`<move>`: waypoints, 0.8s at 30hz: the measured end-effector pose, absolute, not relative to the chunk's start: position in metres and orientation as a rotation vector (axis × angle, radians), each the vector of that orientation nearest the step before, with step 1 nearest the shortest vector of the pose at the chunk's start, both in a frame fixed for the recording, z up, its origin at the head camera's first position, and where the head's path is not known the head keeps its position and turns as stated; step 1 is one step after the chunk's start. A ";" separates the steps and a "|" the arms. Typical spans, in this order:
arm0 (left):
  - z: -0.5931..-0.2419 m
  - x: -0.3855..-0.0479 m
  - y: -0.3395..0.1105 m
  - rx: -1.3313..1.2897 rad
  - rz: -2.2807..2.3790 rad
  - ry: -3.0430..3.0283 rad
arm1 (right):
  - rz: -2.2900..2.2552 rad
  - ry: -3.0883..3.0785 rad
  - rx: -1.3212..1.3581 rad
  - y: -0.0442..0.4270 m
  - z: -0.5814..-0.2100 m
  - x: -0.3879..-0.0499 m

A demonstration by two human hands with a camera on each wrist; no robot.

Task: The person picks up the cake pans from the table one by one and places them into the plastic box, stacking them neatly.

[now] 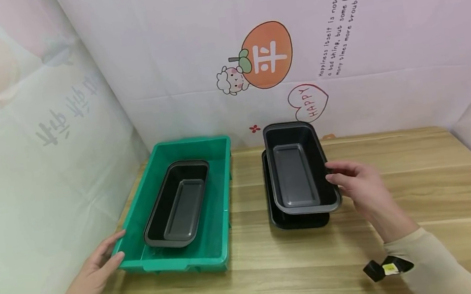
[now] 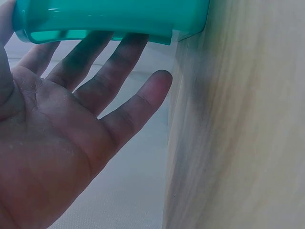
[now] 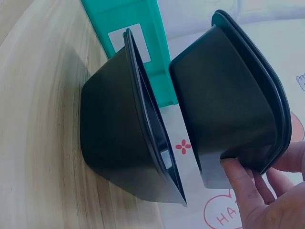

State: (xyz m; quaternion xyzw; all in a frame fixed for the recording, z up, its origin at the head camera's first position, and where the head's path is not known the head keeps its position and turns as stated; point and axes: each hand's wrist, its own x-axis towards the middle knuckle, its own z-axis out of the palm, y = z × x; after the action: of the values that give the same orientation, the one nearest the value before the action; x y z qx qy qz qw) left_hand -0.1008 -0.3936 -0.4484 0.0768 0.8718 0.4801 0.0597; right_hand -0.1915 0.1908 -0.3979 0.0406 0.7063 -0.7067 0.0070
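A dark loaf pan [image 1: 296, 173] is tilted above a second dark loaf pan [image 1: 301, 221], which stands on the table. My right hand [image 1: 362, 190] pinches the upper pan by its right rim. In the right wrist view, a gap separates the raised pan [image 3: 224, 95] from the lower pan [image 3: 114, 119]. Another loaf pan [image 1: 176, 204] lies inside the green tray [image 1: 226, 247] at the left. At the tray's front left corner, my left hand [image 1: 88, 283] holds the rim, with the fingers under the lip in the left wrist view.
The wooden table [image 1: 397, 155] extends beneath everything. A printed cloth wall [image 1: 180, 65] stands directly behind the tray and pans. On the left, another cloth wall [image 1: 45, 192] comes down close to the tray and my left hand.
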 end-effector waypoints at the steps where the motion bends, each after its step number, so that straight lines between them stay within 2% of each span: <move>1: -0.448 -0.101 -0.394 0.236 1.455 2.641 | -2.200 2.219 0.123 0.190 -0.398 -0.191; 24: -0.446 -0.099 -0.393 0.232 1.464 2.629 | -2.188 2.226 0.094 0.173 -0.402 -0.195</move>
State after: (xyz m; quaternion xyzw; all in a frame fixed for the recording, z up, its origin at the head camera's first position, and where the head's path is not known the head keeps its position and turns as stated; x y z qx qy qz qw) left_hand -0.0991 -0.3926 -0.4464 0.0768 0.8694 0.4841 0.0619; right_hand -0.1950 0.1726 -0.4021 0.0300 0.7128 -0.7007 0.0094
